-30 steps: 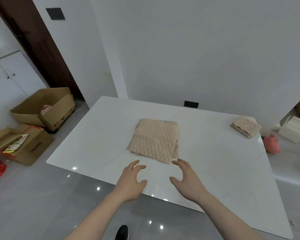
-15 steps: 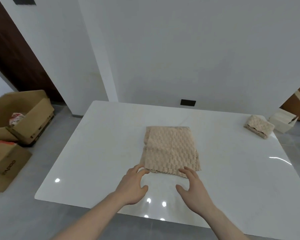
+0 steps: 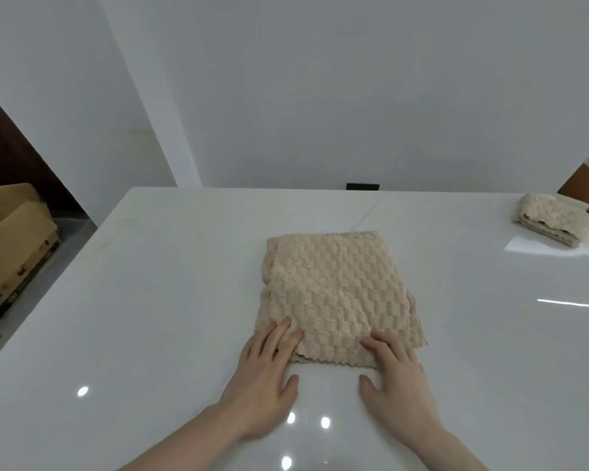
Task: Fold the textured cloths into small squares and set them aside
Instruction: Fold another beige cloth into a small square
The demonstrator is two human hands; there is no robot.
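white table [image 3: 150, 300] — cardboard box [image 3: 11, 246] on floor, left — black wall outlet [image 3: 362, 186]

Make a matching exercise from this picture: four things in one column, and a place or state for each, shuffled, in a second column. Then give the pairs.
Things
1. beige textured cloth
2. small folded cloth
3. cardboard box
4. left hand

Places or states
A. on the floor, left of the table
B. at the far right edge of the white table
C. fingers flat on the near left corner of a cloth
D. in the middle of the table, partly folded

Pairs: 1-D, 2-B, 3-A, 4-C
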